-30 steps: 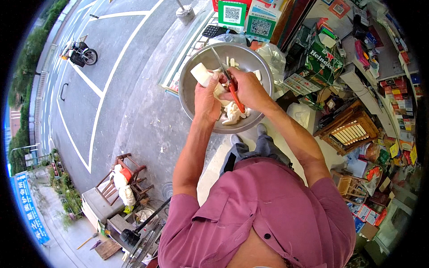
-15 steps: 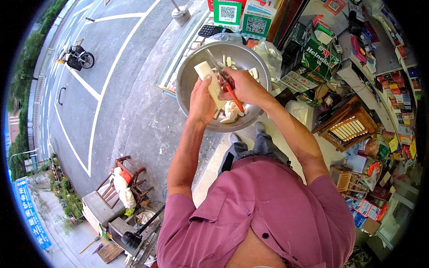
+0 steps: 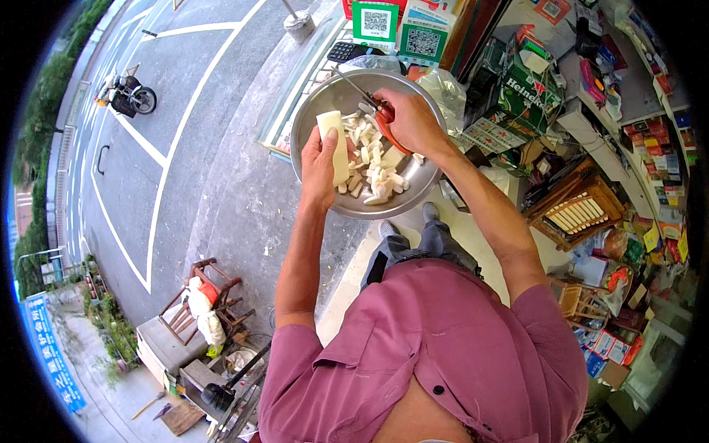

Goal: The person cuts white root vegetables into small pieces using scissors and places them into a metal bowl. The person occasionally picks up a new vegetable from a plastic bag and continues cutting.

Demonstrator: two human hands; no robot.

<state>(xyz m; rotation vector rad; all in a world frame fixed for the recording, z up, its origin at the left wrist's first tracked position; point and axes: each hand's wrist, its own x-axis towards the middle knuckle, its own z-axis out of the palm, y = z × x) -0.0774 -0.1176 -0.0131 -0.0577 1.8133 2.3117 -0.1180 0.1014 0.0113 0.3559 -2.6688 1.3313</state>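
A wide steel bowl (image 3: 426, 176) stands in front of me, with many short pale cut pieces (image 3: 380, 176) heaped in it. My left hand (image 3: 318, 166) is closed around a long, smooth, cream-white block (image 3: 340, 159), perhaps a peeled vegetable, held nearly upright over the bowl's left side. My right hand (image 3: 410, 120) grips scissors (image 3: 385, 124) with orange-red handles above the far right part of the bowl. Their grey blades point up and left, past the far rim, apart from the block. A thicker pale chunk (image 3: 393, 156) lies among the pieces below my right hand.
Behind the bowl are a dark calculator-like keypad (image 3: 346, 51), clear plastic bags (image 3: 445, 92) and green code signs (image 3: 422, 42). Green cartons (image 3: 526, 92) and a wooden chair (image 3: 580, 210) crowd the right. Wooden stools (image 3: 225, 292) stand at lower left, beyond them a parked motorcycle (image 3: 129, 94).
My right hand with the scissors has moved up and right, away from the block. My left hand has shifted slightly left, turning the block more upright. More cut pieces show in the bowl.
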